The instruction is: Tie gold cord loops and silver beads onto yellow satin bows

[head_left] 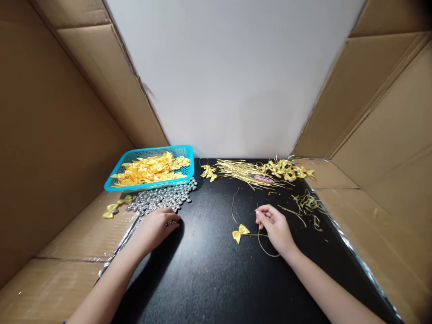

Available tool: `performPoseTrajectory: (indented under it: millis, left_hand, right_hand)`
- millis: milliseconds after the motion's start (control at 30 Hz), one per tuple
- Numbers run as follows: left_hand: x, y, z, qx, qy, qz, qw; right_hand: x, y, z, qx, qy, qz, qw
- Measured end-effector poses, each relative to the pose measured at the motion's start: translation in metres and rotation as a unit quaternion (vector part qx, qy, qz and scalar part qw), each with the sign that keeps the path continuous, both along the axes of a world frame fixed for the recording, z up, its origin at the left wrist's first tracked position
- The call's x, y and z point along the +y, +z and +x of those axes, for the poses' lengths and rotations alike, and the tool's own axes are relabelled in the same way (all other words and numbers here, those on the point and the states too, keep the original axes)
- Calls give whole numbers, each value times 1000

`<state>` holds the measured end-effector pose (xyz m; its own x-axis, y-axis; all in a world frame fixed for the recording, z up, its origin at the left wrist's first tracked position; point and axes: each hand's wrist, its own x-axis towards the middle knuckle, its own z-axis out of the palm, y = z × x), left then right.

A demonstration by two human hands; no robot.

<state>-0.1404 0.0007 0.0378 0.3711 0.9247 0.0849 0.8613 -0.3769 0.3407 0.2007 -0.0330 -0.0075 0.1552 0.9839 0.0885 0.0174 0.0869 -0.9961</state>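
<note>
My left hand (158, 227) lies on the near edge of a heap of small silver beads (162, 198), fingers curled down onto them as if pinching one; what is between the fingertips is hidden. My right hand (275, 227) rests on the black mat (209, 270) with its fingers pinched on a thin gold cord (233, 204) that loops beside and under the hand. A yellow ribbon bow (240, 233) lies on the mat just left of that hand, on the cord.
A turquoise basket (151, 185) full of yellow bows stands at the back left. Cut gold cords (241, 172), finished bows (286, 169) and cord scraps (306, 202) lie at the back right. Two loose bows (114, 208) sit on the cardboard. Cardboard walls enclose both sides.
</note>
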Motion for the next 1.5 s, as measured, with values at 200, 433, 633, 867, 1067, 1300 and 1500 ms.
performPoseTrajectory:
  millis: [200,433,633,867,1067,1300,1500]
  left_hand:
    - [-4,14,6,-175,24,-16,984]
    - [24,65,91,-478,16,-26,878]
    - [36,98,161,-656,-62,-45,751]
    - [26,97,164,-723,-97,-65,681]
    - [23,94,162,-723,-102,-39,682]
    - [27,82,161,-684,-117,15,720]
    - [28,85,153,-633,-155,51,756]
  right_hand:
    - [-5,13,-6,-12,12,23,1000]
    - [-3,118,-26,-157,105,201,961]
    - [3,169,-26,-185,11,280,942]
    - [-3,166,-35,-192,1,296,936]
    - [-5,164,-44,-190,0,302,934]
    - [-2,157,-50,-168,-1,290,942]
    - [2,150,-52,-162,-34,287,944]
